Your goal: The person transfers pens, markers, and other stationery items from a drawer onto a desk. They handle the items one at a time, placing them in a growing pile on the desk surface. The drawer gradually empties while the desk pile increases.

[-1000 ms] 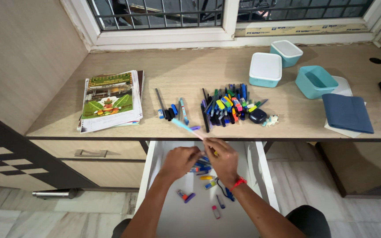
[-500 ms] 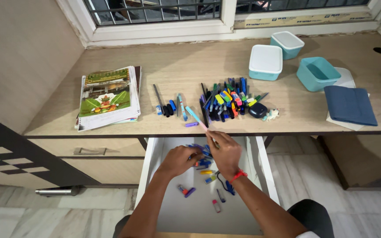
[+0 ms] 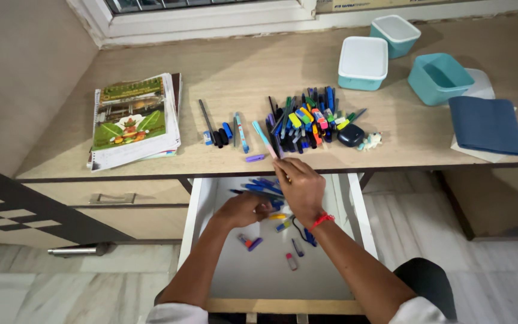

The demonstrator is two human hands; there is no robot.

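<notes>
Already most pens [image 3: 307, 120] lie on the desk [image 3: 223, 72]; right hand [image 3: 300, 187] fingers grasp a light-blue pen [image 3: 264, 137], left hand [image 3: 242, 210] clenches pens in the drawer [image 3: 199, 216], several left.

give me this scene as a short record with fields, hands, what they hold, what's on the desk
left hand: down in the open drawer, among loose pens
right hand: at the desk edge, holding a light blue pen that slants up over the desk
desk middle: pile of coloured pens, small row of pens
desk left: stack of books
desk right: teal containers, blue cloth
</notes>
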